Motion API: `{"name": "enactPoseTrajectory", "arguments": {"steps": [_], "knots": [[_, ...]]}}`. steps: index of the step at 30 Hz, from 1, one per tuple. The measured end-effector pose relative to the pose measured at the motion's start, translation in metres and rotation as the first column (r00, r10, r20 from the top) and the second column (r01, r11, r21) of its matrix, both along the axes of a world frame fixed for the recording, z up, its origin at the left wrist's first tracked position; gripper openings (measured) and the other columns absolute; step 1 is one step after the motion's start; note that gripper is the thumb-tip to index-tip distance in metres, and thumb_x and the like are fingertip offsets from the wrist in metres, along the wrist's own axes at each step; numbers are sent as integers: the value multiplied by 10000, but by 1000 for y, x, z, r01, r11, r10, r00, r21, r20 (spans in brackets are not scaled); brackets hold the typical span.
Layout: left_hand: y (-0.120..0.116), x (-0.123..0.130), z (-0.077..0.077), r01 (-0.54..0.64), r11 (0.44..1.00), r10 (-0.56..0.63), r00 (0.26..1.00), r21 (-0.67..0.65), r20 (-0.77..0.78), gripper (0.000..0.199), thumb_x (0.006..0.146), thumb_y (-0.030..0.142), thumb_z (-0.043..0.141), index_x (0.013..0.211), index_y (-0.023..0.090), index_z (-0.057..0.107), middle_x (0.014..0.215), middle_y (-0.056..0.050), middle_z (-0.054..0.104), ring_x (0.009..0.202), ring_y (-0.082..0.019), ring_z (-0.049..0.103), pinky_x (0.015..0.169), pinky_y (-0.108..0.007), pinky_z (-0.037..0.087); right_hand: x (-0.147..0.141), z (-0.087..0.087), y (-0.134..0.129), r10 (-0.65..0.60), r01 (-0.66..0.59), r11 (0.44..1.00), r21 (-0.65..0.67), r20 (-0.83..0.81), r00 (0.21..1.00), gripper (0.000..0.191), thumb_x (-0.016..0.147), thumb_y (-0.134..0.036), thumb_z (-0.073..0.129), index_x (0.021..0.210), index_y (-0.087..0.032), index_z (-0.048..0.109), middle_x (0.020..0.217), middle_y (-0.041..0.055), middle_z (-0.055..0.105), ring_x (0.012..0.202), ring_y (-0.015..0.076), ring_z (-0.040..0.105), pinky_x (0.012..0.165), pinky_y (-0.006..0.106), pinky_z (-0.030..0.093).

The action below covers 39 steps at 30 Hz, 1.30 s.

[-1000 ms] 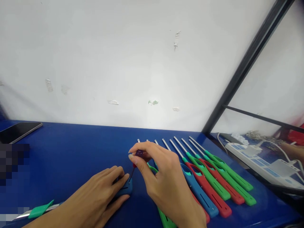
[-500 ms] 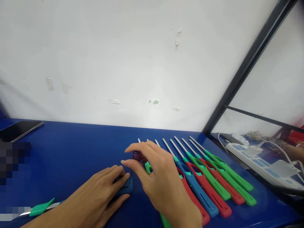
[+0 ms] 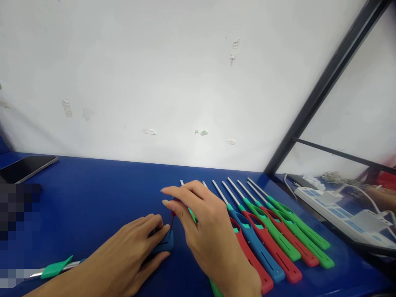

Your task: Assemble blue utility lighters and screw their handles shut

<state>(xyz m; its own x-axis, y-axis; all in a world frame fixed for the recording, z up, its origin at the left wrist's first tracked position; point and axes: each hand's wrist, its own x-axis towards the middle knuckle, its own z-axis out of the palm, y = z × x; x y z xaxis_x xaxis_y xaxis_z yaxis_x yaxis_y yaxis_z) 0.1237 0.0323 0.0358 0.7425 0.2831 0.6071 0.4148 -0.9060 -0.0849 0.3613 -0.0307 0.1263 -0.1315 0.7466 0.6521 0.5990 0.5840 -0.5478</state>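
My left hand is closed around the blue handle of a utility lighter, pressing it on the tabletop. A metal tube with a green piece sticks out beyond my left forearm, seemingly the same lighter's other end; the part between is hidden. My right hand is closed, with thumb and fingers pinching a small screwdriver whose grip is mostly covered. Its thin shaft slants down, and the tip meets the end of the blue handle beside my left thumb and forefinger.
A row of red, blue and green lighters lies on the blue table to the right. A phone lies at the far left. Past a dark metal post is a white power strip with cables. A white wall stands behind.
My right hand's fingers have turned and closed further over the screwdriver grip, hiding more of it. My left hand and the blue lighter stay in place.
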Motion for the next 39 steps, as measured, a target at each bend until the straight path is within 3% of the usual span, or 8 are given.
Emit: {"name": "enactPoseTrajectory", "arguments": {"steps": [4,9,15,21,26,32,37,39], "knots": [[-1,0,1,9,1000,-10,1000,13,15,359,1399,397,463,1396,292,806,1139,13,884,981,-202,949,890,-345,773,2,0,0,113,-113,994,6,-8,994,528,1277,-55,542,1626,-153,926,1316,119,939,1124,210,923,975,274,735],[0,1,1,2,1000,-2,1000,22,-3,404,1409,413,423,1441,282,804,1189,-7,893,1052,-213,969,938,-346,787,1,1,-2,-68,64,996,63,63,996,241,1245,-144,807,1261,-221,1034,991,18,749,763,173,746,689,290,624],[1,-3,-3,-3,1000,3,1000,4,-19,341,1378,384,515,1494,281,819,1192,2,895,1034,-207,960,957,-346,799,3,0,-2,115,-115,993,-9,22,993,579,1288,-64,480,1699,-136,883,1336,128,903,1133,220,906,995,317,745],[2,-6,-8,-21,999,20,998,-24,-63,359,1352,370,549,1556,265,825,1313,-39,926,1168,-260,983,1020,-398,832,-3,1,-4,-12,12,999,35,3,1000,208,1240,-155,840,1278,-186,1043,1049,36,787,858,173,808,754,270,662],[2,-5,-5,-29,997,23,995,-67,-92,300,1303,358,660,1526,280,845,1297,-50,919,1183,-281,976,1045,-397,832,1,1,-3,217,-219,975,-26,-66,974,541,1260,-43,544,1627,-123,933,1340,121,911,1116,174,893,1016,240,718],[0,-5,-8,-15,995,8,997,-98,-71,337,1275,327,697,1592,293,803,1393,-52,932,1220,-263,972,1073,-373,816,-4,0,-6,51,-63,989,-131,-96,994,331,1240,-127,764,1326,-278,1045,1114,21,799,925,164,837,850,277,704],[0,-3,-6,-3,994,-2,999,-110,-46,250,1266,313,693,1481,302,821,1246,-19,908,1073,-250,955,975,-383,813,3,8,-9,111,-124,982,-141,-96,989,419,1291,-161,626,1529,-225,965,1429,93,905,1252,209,903,1101,299,713],[0,-3,-5,-4,994,0,999,-113,-35,227,1252,275,684,1427,311,823,1195,3,885,1018,-229,939,935,-370,803,6,10,-9,155,-168,977,-134,-99,983,487,1263,-86,575,1525,-201,970,1373,90,930,1225,191,909,1059,263,708]]}}
